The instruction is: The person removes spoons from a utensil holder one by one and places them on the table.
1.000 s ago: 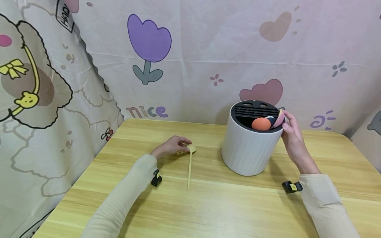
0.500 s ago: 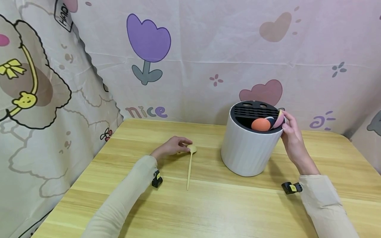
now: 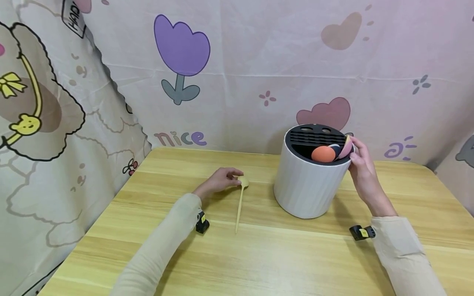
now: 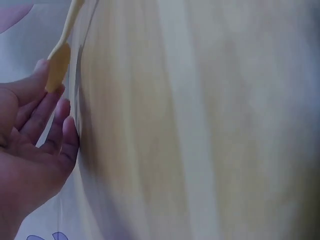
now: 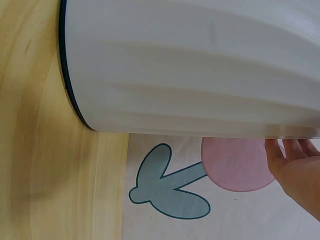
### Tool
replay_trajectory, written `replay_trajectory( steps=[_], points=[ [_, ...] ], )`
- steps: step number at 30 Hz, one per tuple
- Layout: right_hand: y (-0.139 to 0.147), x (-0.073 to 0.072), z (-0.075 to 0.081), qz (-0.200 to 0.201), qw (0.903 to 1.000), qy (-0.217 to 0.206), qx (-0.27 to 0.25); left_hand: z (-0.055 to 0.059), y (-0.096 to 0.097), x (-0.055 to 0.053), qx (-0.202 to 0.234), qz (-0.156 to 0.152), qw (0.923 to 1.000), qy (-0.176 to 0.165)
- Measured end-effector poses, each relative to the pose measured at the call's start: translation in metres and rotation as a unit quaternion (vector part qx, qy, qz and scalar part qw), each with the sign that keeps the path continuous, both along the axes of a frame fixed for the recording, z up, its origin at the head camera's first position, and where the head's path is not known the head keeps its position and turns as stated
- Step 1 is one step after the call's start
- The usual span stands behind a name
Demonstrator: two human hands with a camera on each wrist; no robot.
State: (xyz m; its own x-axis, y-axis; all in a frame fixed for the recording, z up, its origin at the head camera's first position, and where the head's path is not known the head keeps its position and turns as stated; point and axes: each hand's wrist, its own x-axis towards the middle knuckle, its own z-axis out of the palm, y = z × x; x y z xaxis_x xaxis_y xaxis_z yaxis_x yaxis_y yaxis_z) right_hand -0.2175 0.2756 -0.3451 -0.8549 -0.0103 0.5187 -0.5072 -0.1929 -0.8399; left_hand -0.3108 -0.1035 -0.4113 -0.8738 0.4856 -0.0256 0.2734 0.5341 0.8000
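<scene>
A long-handled yellow spoon [image 3: 240,207] is pinched at its bowl by my left hand [image 3: 221,180], left of centre over the table. In the left wrist view, the thumb and a finger meet on the spoon bowl [image 4: 58,67], while the other fingers bend loosely below. The handle points back toward me. A white ribbed utensil holder [image 3: 310,187] with a black slotted top stands right of centre. My right hand [image 3: 364,174] holds its right rim, thumb in front. In the right wrist view, the fingertips press on the holder's side [image 5: 200,75].
Inside the holder stand an orange round-headed utensil [image 3: 323,154], a dark blue one [image 3: 336,150] and a pink one [image 3: 346,147] beside my right fingers. A printed cloth [image 3: 244,49] hangs behind the wooden table [image 3: 281,259].
My left hand has shifted slightly right with the spoon, and the handle slants a little more. The right hand and the holder have stayed in place.
</scene>
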Motion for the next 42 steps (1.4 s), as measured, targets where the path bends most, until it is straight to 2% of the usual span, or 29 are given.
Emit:
replay_trajectory(
  steps=[10,15,24,29,34,38,42],
  points=[
    [0.001,0.000,0.002,-0.007,1.0000,-0.001,0.003,0.002,0.012,0.004,-0.028,0.031,0.9989,0.022],
    [0.001,0.000,0.003,-0.008,0.9999,-0.007,0.010,0.003,0.013,0.005,-0.039,0.036,0.9985,0.012],
    [0.003,0.001,0.004,-0.009,0.9999,-0.009,0.011,0.006,0.015,0.004,-0.059,0.018,0.9979,0.022],
    [0.003,0.001,0.004,-0.013,0.9998,-0.005,0.017,0.007,0.015,0.004,-0.060,0.018,0.9980,0.010],
    [0.003,0.001,0.003,-0.008,0.9999,0.002,0.014,0.007,0.008,0.002,-0.037,0.009,0.9990,-0.023],
    [0.002,0.001,0.002,-0.004,0.9999,0.006,0.011,0.016,0.002,0.006,-0.005,0.007,0.9993,-0.037],
    [0.001,0.001,0.001,-0.005,0.9999,-0.003,0.016,0.037,0.000,0.015,0.023,0.021,0.9995,-0.009]
  ],
)
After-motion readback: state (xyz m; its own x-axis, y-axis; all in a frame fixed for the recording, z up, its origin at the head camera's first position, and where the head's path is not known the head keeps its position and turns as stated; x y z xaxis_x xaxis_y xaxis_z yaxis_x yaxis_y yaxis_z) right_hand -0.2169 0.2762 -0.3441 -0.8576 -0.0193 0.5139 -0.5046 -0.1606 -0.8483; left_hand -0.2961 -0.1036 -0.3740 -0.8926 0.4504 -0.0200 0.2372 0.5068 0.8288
